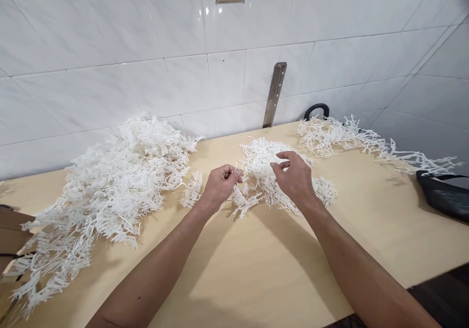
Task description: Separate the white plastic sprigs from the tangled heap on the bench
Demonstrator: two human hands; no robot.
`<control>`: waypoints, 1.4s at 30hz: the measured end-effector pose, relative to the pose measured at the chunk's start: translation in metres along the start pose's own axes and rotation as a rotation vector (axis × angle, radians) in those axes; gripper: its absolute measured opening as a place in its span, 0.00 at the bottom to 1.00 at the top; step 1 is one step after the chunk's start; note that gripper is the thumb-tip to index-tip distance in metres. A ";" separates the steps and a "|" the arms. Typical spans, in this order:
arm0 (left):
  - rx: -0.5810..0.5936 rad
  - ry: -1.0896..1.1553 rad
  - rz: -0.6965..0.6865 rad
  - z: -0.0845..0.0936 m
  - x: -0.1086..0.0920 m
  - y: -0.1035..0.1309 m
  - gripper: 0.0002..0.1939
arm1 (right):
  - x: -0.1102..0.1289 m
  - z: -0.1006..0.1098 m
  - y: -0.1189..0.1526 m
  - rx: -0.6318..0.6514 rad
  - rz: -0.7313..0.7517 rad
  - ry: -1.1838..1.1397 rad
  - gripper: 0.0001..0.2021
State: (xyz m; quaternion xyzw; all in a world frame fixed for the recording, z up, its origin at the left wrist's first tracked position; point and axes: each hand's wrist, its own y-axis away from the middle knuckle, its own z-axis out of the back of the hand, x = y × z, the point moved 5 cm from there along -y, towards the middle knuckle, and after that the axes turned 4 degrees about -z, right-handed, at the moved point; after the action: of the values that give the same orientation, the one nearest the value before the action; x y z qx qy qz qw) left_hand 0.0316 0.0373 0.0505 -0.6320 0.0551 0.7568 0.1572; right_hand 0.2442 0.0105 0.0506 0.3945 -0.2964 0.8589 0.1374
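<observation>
One white sprig (244, 202) was pinched in your left hand (221, 182); your right hand (294, 175) gaped above the middle pile (262, 153). Snagging tips risked scattering it toward the table's (234, 274) near edge.

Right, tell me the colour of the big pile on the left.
The pile is white, seen best in the head view.

Middle strand heap (259, 158) on table (384, 225)

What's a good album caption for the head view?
Left hand pinching a branching white sprig, right hand open at a pile.
</observation>
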 end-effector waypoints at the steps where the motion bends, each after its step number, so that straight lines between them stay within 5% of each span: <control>1: -0.001 -0.002 0.008 0.000 0.001 0.000 0.15 | 0.005 -0.001 0.002 0.030 0.037 -0.013 0.14; 7: -0.011 -0.003 -0.034 0.000 0.004 -0.003 0.14 | 0.036 -0.026 0.031 0.470 0.124 -0.169 0.15; 21: 0.013 -0.006 0.017 -0.002 0.006 -0.002 0.14 | 0.040 -0.032 0.037 0.543 0.155 -0.096 0.10; 25: -0.012 -0.045 0.028 -0.001 0.008 -0.002 0.13 | 0.043 -0.033 0.041 0.500 0.240 -0.078 0.09; 29: -0.035 -0.094 0.039 -0.002 0.017 -0.003 0.12 | 0.053 -0.036 0.053 0.421 0.519 -0.023 0.10; 33: -0.135 -0.253 0.016 0.009 0.025 -0.007 0.12 | 0.064 -0.044 0.072 0.520 0.662 0.054 0.10; 37: -0.249 -0.128 0.052 0.026 0.028 -0.013 0.12 | 0.071 -0.036 0.068 0.488 0.577 -0.095 0.08; 42: -0.088 0.076 0.129 0.026 0.027 -0.016 0.17 | 0.034 -0.012 0.024 0.133 0.307 -0.067 0.06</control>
State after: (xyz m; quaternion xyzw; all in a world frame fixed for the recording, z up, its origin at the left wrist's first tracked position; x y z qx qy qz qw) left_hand 0.0078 0.0645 0.0310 -0.6617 0.0685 0.7425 0.0780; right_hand 0.2041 -0.0008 0.0607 0.3811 -0.3002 0.8739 -0.0317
